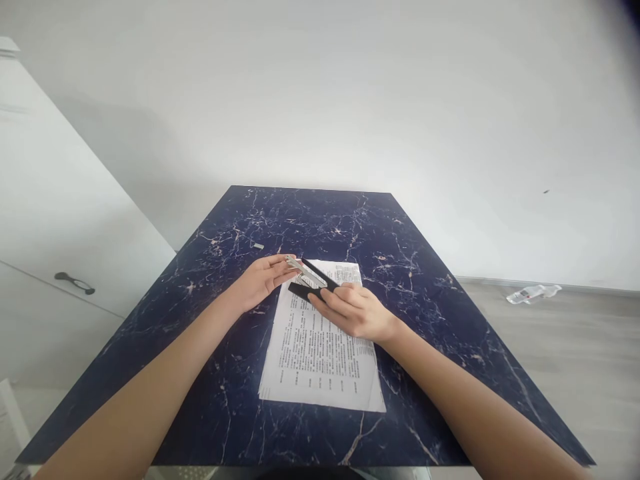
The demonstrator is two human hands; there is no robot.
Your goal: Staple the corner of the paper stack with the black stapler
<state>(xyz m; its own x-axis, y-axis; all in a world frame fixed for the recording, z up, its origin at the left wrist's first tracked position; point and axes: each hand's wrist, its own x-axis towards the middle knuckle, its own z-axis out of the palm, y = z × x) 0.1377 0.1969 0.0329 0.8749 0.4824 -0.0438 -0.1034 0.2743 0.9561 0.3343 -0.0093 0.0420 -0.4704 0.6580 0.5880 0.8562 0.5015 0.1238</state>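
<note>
A black stapler is spread open above the printed sheets, its silvery metal magazine showing between the two black arms. My right hand is wrapped round its hinge end. At the other end, the fingers of my left hand are closed around the tip of the metal magazine; whether they also hold something small cannot be made out. Beneath both hands lies a stack of printed paper, its upper part partly covered by the stapler and my hands. A small greyish strip, perhaps staples, rests beyond my left hand.
The dark blue marble-patterned table reaches to the white wall. On the left stands a white cabinet with a dark handle. A clear plastic package lies on the floor at the right.
</note>
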